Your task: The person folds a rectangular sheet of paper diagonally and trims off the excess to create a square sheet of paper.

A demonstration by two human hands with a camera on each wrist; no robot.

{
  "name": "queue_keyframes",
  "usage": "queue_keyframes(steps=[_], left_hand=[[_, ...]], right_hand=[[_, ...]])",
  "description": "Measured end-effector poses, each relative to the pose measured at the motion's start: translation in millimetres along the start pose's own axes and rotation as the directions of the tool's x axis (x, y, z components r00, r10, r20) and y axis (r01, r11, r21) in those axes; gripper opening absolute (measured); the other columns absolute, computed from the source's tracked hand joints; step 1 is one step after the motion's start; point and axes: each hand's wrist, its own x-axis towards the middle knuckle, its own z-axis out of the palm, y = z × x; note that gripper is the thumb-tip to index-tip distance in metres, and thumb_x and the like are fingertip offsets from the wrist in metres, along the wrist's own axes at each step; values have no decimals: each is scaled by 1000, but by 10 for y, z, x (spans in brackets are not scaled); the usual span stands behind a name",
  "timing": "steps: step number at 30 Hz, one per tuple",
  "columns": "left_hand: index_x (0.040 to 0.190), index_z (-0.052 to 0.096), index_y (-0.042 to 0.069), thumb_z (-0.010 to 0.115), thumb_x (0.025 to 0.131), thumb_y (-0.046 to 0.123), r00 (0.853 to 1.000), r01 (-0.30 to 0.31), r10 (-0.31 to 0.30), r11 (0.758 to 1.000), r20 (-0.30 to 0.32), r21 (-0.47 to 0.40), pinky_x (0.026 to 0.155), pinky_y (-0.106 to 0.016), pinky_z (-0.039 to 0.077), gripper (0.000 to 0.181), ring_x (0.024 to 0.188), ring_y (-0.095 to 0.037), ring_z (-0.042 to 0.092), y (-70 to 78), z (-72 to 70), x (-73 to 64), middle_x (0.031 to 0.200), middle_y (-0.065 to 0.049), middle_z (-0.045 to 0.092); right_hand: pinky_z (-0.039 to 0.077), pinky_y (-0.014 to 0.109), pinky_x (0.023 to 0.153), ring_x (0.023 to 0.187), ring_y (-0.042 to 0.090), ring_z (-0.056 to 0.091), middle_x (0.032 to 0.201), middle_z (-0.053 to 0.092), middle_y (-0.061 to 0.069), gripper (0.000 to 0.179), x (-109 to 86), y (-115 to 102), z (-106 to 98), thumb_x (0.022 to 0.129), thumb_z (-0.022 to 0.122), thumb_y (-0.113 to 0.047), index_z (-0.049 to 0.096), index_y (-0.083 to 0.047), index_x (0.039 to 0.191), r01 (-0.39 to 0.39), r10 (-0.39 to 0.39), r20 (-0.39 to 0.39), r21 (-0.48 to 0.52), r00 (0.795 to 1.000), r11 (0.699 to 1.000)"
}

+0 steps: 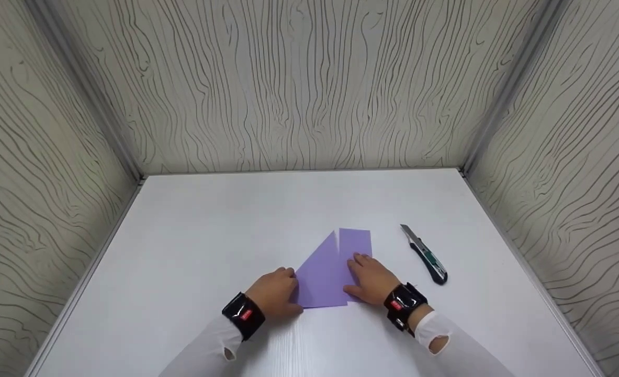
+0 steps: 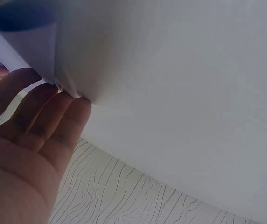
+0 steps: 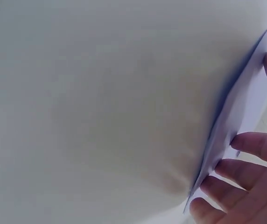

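Observation:
A sheet of purple paper point(image 1: 317, 280) lies on the white table, with a slanted left edge and a rectangular strip at its right. A narrow gap splits its top. At the slanted side, my left hand point(image 1: 273, 293) touches the paper, its thumb along the lower left corner. The left wrist view shows the fingers point(image 2: 77, 114) lightly bent, their tips at the paper's edge. My right hand point(image 1: 372, 280) rests on the right strip point(image 1: 355, 241) with fingers spread. In the right wrist view its fingertips point(image 3: 243, 140) touch a slightly raised paper edge point(image 3: 222, 121).
To the right of the right hand lies a utility knife point(image 1: 425, 256), its blade pointing up and left. The white table point(image 1: 210, 220) ends at a wood-patterned back wall point(image 1: 309, 104); similar panels stand on both sides.

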Motion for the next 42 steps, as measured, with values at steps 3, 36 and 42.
queue_keyframes(steps=[3,36,42], left_hand=[[100,79,6,89,80,44,1000,4,-4,1000,3,6,77,-31,59,44,85,-14,59,-6,-7,-13,98,-1,68],[145,62,3,87,83,48,996,61,-51,987,69,-148,111,-45,59,81,128,-29,65,-25,2,6,145,-17,67],[150,59,3,84,88,49,994,75,-60,982,88,-174,116,-45,56,82,134,-31,64,-29,-8,8,148,-16,66]], right_hand=[[41,61,127,150,56,49,158,52,38,72,-36,71,-37,98,78,-36,56,12,148,-10,9,4,19,1000,1000],[39,63,129,152,54,47,159,50,37,68,-130,200,-207,96,77,-27,57,11,148,-52,46,48,118,998,992],[51,59,118,133,45,65,142,66,29,54,-29,35,-193,101,74,-21,61,8,144,-156,180,-47,325,982,933]])
